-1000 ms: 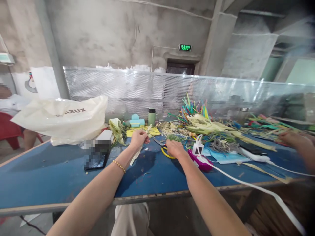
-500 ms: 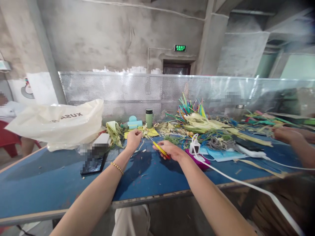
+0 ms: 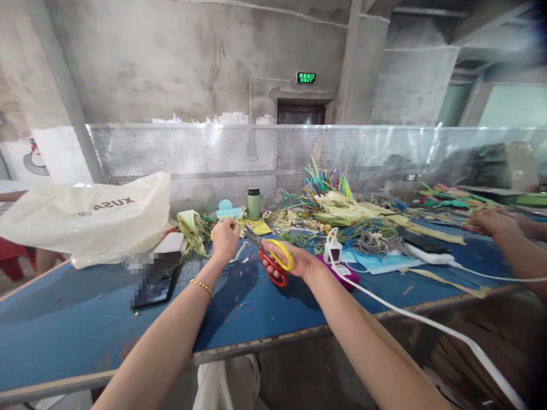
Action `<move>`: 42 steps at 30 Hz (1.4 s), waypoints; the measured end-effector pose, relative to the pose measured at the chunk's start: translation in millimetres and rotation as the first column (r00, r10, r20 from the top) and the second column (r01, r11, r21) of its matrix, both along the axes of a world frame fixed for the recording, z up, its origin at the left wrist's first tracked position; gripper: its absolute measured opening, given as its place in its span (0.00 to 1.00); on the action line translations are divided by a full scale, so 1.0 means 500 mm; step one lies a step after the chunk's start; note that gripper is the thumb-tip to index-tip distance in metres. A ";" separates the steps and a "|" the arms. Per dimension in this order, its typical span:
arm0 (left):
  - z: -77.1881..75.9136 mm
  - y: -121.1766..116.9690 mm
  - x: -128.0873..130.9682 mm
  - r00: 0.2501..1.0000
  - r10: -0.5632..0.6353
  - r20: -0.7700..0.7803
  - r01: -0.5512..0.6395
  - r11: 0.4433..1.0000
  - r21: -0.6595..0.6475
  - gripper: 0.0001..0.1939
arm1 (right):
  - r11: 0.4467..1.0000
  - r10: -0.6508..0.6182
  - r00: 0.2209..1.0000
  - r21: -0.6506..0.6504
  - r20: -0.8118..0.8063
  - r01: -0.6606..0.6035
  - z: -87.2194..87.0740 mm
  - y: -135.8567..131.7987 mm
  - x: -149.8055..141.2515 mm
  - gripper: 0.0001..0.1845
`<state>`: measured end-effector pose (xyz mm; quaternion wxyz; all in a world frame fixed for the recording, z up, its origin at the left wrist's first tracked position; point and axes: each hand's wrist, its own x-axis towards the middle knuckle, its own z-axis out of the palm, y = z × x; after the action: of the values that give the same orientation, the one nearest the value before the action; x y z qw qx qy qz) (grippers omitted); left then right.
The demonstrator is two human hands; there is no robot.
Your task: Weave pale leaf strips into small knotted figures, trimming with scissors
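Note:
My right hand is closed around scissors with one yellow and one red handle loop. Their blades point up and to the left, toward my left hand. That hand is closed, its fingers curled together, and whatever it pinches is too small or hidden to name. A yellow sheet with plant scraps on it lies just beyond both hands. Thin pale scraps lie on the blue table below the blades.
A pale plastic bag and a black phone are at left. A green bottle stands behind my hands. At right lie dried husks, cords, a purple power strip with a white cable, and another person's hands.
The scissors have turned in my right hand, so both handle loops and the blades now show plainly. My left hand has shifted slightly left, and the whole view has swung a little.

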<state>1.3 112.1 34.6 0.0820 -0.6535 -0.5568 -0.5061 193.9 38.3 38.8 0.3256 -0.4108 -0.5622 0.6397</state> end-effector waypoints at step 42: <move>0.002 -0.023 -0.012 0.903 0.207 -0.375 -0.207 0.977 0.042 0.14 | 0.988 0.013 0.957 -0.145 -0.291 -0.057 0.021 -0.009 0.008 0.27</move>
<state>-4.9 100.3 35.4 0.2413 -0.6757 -0.5966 -0.3595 198.0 34.0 49.2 0.3608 -0.3264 -0.4655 0.7393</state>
